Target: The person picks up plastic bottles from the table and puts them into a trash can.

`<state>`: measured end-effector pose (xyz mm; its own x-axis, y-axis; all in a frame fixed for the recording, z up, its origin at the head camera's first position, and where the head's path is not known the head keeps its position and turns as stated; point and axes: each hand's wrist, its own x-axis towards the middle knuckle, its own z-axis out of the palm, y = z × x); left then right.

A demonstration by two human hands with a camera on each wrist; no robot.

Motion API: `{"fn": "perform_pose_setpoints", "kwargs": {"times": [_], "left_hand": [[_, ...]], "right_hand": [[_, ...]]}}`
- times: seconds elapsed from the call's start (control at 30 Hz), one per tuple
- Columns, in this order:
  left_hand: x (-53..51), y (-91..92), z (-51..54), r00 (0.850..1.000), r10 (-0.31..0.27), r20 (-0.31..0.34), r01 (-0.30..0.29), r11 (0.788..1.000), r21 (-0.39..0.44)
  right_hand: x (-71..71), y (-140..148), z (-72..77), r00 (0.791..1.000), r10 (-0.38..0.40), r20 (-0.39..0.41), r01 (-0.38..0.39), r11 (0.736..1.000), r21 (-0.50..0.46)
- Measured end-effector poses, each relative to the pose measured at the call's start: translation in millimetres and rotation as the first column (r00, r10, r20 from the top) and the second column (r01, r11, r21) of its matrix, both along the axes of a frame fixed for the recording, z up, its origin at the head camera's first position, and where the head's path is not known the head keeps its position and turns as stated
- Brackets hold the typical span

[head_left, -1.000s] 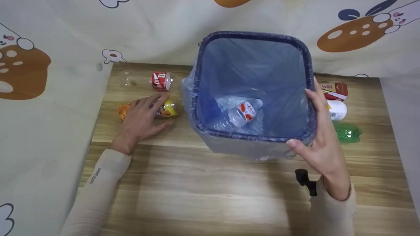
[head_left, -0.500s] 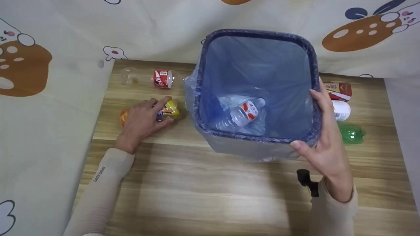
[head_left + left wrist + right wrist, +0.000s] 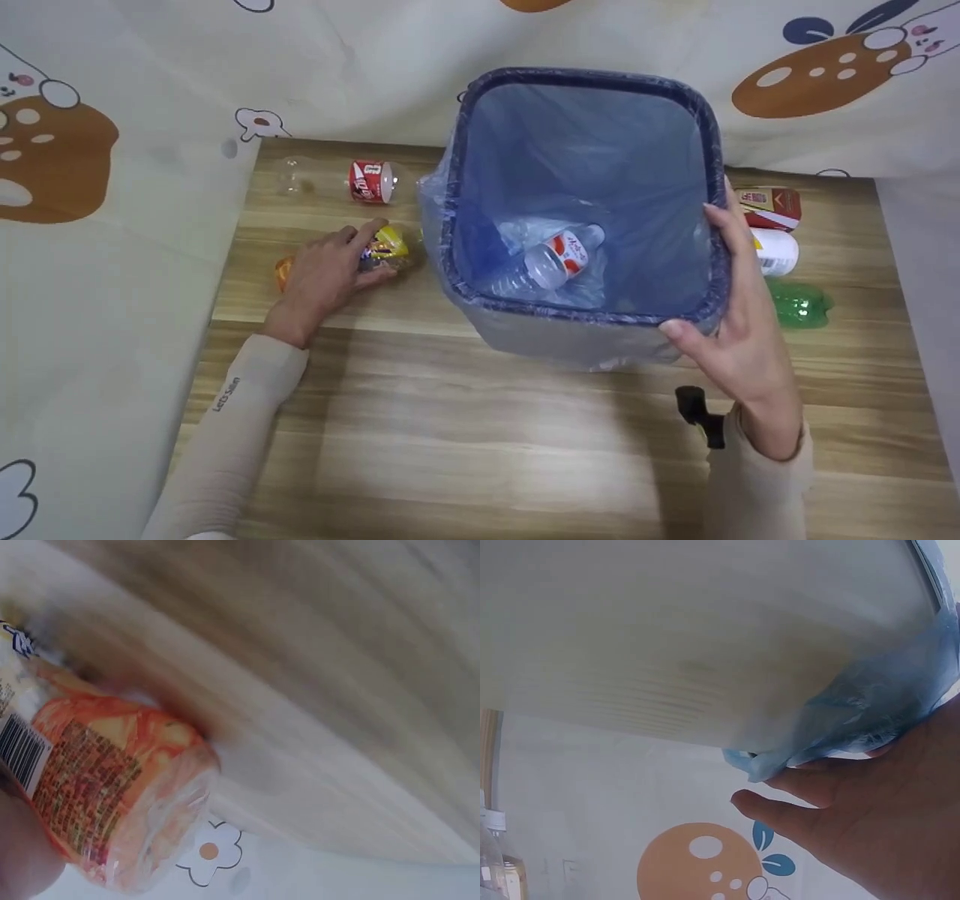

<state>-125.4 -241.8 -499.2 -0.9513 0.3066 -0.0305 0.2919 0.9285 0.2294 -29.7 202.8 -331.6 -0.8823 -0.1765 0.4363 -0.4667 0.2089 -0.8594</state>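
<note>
Gripping the orange bottle, the left hand has closed in.

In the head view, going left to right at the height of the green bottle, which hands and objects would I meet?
Left hand, lined bin, right hand, then the visible part of the green bottle.

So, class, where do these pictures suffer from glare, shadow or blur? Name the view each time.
Head view: pale glare on the tabletop, with darker shadow to either side; left wrist view: the wood grain smeared by blur, the orange bottle clearer; right wrist view: the bin dim, the right hand dark against the pale backdrop.
</note>
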Motion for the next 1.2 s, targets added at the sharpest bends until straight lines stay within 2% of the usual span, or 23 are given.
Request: {"fn": "perform_pose_setpoints", "kwargs": {"times": [0.13, 0.37, 0.5, 0.6, 0.73, 0.97, 1.07, 1.2], "left_hand": [[-3.8, -0.4, 8.9, 0.995, 0.045, 0.090, -0.047, 0.999, 0.018], [-8.5, -5.1, 32.6, 0.992, 0.092, 0.083, -0.096, 0.994, 0.043], [-11.7, -6.7, 44.7, 0.982, 0.122, 0.144, -0.137, 0.985, 0.101], [-11.4, -7.8, 49.3, 0.971, 0.134, 0.197, -0.164, 0.976, 0.145], [-9.4, -8.2, 53.0, 0.967, 0.125, 0.224, -0.170, 0.966, 0.195], [-8.2, -9.4, 61.3, 0.971, 0.112, 0.211, -0.156, 0.967, 0.202], [-7.0, -10.9, 73.0, 0.973, 0.104, 0.208, -0.148, 0.967, 0.206], [-7.0, -10.8, 100.8, 0.975, 0.097, 0.200, -0.135, 0.973, 0.186]], "right_hand": [[1.6, -2, 4.6, 1.000, -0.016, -0.014, 0.017, 0.999, 0.049], [2.5, 0, 5.3, 1.000, -0.029, -0.007, 0.029, 0.997, 0.074], [3.3, 0, 6.0, 0.999, -0.038, -0.005, 0.039, 0.996, 0.085], [3.8, -1, 7.3, 0.999, -0.038, -0.013, 0.039, 0.994, 0.098], [3.6, -2, 7.3, 0.999, -0.036, -0.020, 0.038, 0.994, 0.102], [4.2, -2, 7.5, 0.999, -0.038, -0.008, 0.039, 0.994, 0.105], [4.6, -1, 7.8, 0.999, -0.040, -0.007, 0.040, 0.993, 0.110], [4.1, -1, 8.3, 0.999, -0.039, -0.017, 0.040, 0.993, 0.112]]}}
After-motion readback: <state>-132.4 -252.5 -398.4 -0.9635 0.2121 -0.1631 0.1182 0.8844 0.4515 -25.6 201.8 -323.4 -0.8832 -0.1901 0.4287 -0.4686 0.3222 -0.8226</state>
